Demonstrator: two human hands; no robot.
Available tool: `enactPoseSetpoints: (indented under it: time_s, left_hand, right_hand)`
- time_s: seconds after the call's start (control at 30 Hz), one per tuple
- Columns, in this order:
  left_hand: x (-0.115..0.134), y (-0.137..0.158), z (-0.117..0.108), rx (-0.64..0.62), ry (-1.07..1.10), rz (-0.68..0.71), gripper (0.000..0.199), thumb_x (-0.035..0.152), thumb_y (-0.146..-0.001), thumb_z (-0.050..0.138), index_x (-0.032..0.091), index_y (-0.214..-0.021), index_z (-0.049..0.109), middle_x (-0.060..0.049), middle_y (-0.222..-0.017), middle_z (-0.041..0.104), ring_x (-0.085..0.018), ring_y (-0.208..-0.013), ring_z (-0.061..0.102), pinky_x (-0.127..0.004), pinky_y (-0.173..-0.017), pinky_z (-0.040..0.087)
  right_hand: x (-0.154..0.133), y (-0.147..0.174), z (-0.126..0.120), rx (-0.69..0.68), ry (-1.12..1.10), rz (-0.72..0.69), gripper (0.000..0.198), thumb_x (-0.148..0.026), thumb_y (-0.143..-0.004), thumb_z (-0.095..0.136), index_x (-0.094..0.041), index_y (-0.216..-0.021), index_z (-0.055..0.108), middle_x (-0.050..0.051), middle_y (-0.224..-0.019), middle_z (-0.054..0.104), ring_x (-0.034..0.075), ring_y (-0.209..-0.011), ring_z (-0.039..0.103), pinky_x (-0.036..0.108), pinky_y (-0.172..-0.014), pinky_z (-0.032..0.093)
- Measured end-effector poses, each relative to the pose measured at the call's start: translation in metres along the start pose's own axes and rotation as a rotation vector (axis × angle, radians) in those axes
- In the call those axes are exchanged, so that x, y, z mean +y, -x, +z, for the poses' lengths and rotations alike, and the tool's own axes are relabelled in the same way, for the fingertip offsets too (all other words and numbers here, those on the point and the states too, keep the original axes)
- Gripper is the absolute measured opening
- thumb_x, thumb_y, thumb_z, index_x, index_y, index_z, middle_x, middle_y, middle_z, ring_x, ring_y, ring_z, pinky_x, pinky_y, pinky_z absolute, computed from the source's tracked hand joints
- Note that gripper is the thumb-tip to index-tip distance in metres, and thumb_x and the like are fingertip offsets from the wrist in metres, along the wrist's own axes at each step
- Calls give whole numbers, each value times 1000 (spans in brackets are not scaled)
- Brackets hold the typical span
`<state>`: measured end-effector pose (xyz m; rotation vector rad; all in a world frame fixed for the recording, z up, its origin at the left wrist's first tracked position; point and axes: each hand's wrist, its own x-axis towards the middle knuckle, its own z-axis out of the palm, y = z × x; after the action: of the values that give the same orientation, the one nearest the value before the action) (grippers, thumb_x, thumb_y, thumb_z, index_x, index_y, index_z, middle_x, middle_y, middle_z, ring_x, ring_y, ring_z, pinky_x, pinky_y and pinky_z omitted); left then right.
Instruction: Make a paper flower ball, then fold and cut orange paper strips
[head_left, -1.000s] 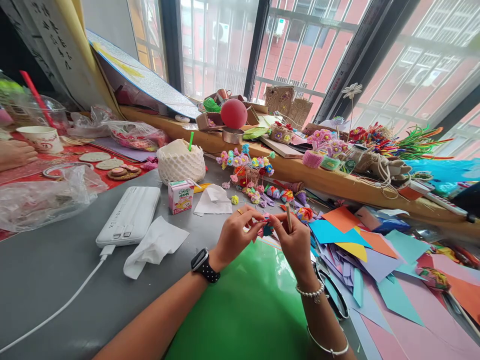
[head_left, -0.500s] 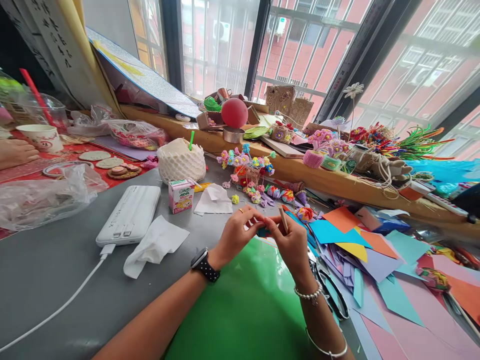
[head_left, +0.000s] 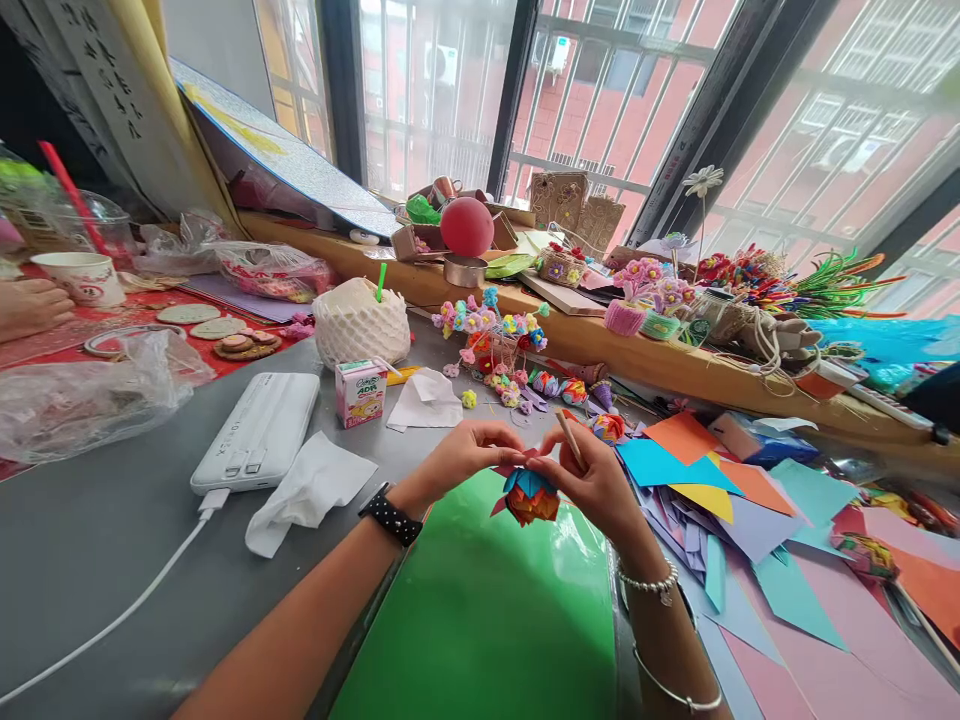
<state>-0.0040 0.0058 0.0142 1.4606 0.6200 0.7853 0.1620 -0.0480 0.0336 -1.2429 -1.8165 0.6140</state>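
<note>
Between my two hands hangs a folded paper flower (head_left: 531,497) with blue, orange and pink petals, above a green mat (head_left: 487,620). My left hand (head_left: 469,452), with a black watch on its wrist, pinches the flower's upper edge from the left. My right hand (head_left: 592,475) pinches the same edge from the right. A thin wooden stick (head_left: 572,440) is tucked in the right hand's fingers and points up. The fingertips hide the top of the flower.
Coloured paper sheets (head_left: 757,515) lie heaped on the right. A white power bank (head_left: 255,430), crumpled tissue (head_left: 309,490), drink carton (head_left: 361,393) and wrapped coconut (head_left: 360,325) stand on the left. Small craft flowers (head_left: 495,340) lie behind my hands. Another person's hand (head_left: 30,308) rests far left.
The paper flower has turned into view below my fingers, where it was mostly hidden. Both hands have shifted slightly, and my right forearm now covers the scissors.
</note>
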Motion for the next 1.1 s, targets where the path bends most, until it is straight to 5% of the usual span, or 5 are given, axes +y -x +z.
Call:
enactPoseSetpoints:
  time_s: [0.17,0.43,0.9,1.1]
  left_hand:
    - [2,2,-1,-77,67,-51,17,28,-65,65,13,-70,59,2,-67,56,-8,-62,50,-20,-59,39]
    - [6,4,0,-71,1,-47,18,29,-66,64,14,-77,62,0,-73,61,-10,-66,53,-21,-60,40]
    - [-6,1,0,76,-243,72,20,31,-67,62,11,-73,61,-4,-71,64,-16,-69,60,-24,-59,47]
    - [-5,2,0,68,-311,150,18,28,-70,60,11,-77,63,-5,-77,65,-16,-73,60,-25,-65,48]
  right_hand:
    - [7,2,1,-66,-123,132,25,-42,-73,56,-17,-73,50,-8,-49,30,6,-44,27,19,-40,20]
    - [8,0,-1,-118,-266,187,28,-42,-70,59,-15,-77,54,-4,-57,46,7,-47,34,20,-41,24]
    - [10,-2,3,-10,103,117,9,-24,-73,56,-15,-73,58,-7,-48,35,6,-44,27,19,-40,20]
    - [10,-1,1,-36,156,75,8,-22,-73,55,-15,-75,60,-6,-49,42,7,-44,31,19,-41,23]
